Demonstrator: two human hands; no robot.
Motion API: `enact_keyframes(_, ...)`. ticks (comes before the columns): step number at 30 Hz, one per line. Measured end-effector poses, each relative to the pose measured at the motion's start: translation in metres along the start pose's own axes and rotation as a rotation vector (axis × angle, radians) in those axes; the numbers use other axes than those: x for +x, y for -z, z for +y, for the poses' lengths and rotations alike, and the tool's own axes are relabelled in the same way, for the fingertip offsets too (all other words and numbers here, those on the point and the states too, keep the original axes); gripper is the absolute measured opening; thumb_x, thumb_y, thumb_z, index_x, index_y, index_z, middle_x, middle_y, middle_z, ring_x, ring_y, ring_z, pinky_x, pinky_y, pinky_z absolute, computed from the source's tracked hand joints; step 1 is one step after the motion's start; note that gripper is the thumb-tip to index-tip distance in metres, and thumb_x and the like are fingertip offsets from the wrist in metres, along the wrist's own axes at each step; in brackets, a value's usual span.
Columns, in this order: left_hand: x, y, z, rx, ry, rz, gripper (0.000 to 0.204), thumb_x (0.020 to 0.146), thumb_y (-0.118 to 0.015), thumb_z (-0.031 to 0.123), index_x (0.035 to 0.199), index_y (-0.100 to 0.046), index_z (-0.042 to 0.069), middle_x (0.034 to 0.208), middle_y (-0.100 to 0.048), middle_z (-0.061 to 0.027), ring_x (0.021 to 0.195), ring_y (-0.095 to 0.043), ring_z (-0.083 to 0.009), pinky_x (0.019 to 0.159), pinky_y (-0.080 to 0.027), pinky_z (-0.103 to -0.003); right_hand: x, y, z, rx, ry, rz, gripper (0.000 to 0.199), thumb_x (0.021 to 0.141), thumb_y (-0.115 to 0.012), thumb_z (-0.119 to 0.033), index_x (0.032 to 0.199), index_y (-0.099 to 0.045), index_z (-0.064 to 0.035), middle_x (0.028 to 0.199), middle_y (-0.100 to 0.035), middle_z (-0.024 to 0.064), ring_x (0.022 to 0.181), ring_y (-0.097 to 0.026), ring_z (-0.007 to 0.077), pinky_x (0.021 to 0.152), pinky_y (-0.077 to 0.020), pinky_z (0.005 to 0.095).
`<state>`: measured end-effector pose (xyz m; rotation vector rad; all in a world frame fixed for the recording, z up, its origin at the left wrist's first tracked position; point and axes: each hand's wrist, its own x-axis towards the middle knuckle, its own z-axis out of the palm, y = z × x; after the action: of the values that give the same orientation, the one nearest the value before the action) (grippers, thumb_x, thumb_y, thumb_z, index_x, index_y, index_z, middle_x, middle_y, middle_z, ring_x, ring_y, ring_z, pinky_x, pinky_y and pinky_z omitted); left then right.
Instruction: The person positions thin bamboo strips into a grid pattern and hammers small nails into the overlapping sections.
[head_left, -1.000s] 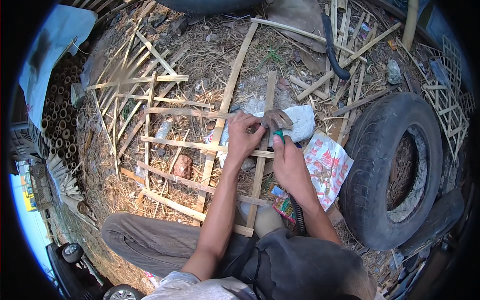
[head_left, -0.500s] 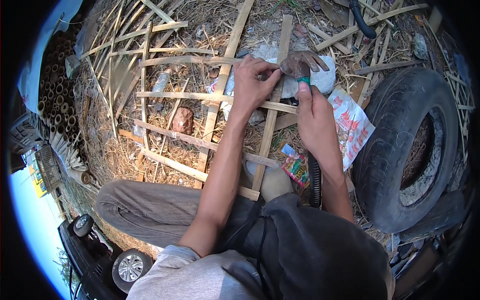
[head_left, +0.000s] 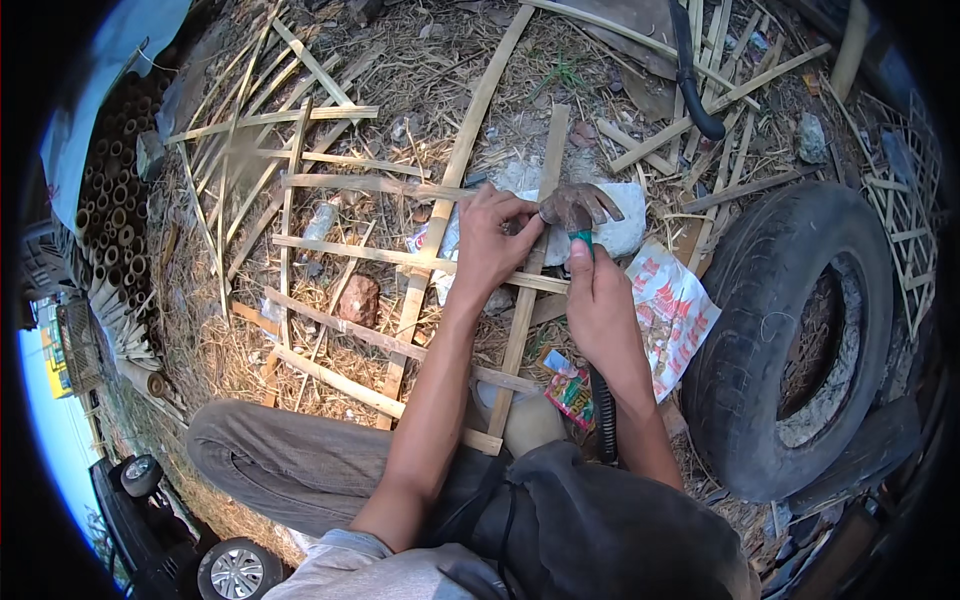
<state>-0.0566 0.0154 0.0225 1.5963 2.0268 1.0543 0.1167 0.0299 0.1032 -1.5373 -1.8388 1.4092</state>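
Note:
A claw hammer with a rusty head and green handle is gripped in my right hand, thumb along the handle. Its head is beside the fingertips of my left hand, which are pinched together over a long upright bamboo strip. Whatever the left fingers hold is too small to make out. Crossing strips form a bamboo lattice in front of me, its near end by my lap. Beneath the far right of the lattice sits a pale stone block.
A large black tyre stands at the right, beside a printed plastic bag. A reddish rock lies under the lattice. Loose bamboo strips are scattered at the far left, near stacked bamboo poles. A colourful packet lies near my lap.
The view has tilted, so the scene sits lower and slightly left. My hands keep the same pose, with the hammer head still beside my left fingertips.

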Motion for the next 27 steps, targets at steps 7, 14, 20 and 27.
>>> enact_keyframes(7, -0.003, 0.001, -0.003, -0.011, -0.021, 0.018, 0.013, 0.080, -0.079, 0.018, 0.087, -0.080, 0.007, 0.075, -0.069, -0.0025, 0.084, -0.059, -0.0232, 0.086, -0.040, -0.041, -0.001, -0.003, 0.000, -0.014, -0.033, -0.018, 0.045, 0.113, -0.041, -0.034, 0.101, -0.059, 0.0063, 0.075, -0.063, 0.0352, 0.082, -0.062, 0.0579, 0.069, -0.0450, 0.0624)
enact_keyframes(14, -0.003, 0.002, -0.001, 0.007, 0.000, -0.019, 0.016, 0.080, -0.080, 0.017, 0.091, -0.080, 0.006, 0.077, -0.069, -0.0038, 0.086, -0.058, -0.0239, 0.091, -0.041, -0.040, 0.001, -0.001, -0.001, -0.040, -0.057, -0.025, 0.045, 0.113, -0.041, -0.033, 0.101, -0.059, 0.0061, 0.079, -0.064, 0.0356, 0.085, -0.062, 0.0577, 0.070, -0.0445, 0.0627)
enact_keyframes(20, -0.003, 0.019, 0.008, -0.206, 0.118, -0.081, 0.022, 0.082, -0.082, 0.012, 0.102, -0.079, 0.004, 0.090, -0.071, -0.0082, 0.084, -0.062, -0.0194, 0.084, -0.050, -0.036, 0.001, -0.002, -0.002, -0.057, -0.059, -0.024, 0.046, 0.113, -0.040, -0.034, 0.101, -0.059, 0.0064, 0.079, -0.064, 0.0356, 0.086, -0.063, 0.0574, 0.071, -0.0452, 0.0627)
enact_keyframes(27, -0.015, 0.188, 0.104, -0.605, -0.376, 0.445, 0.064, 0.098, -0.072, 0.039, 0.144, -0.056, -0.002, 0.138, -0.063, -0.0202, 0.115, -0.067, -0.0285, 0.102, -0.052, -0.040, -0.002, -0.009, -0.006, -0.047, -0.068, -0.042, 0.046, 0.113, -0.040, -0.034, 0.101, -0.060, 0.0060, 0.078, -0.065, 0.0358, 0.086, -0.063, 0.0572, 0.072, -0.0457, 0.0631)
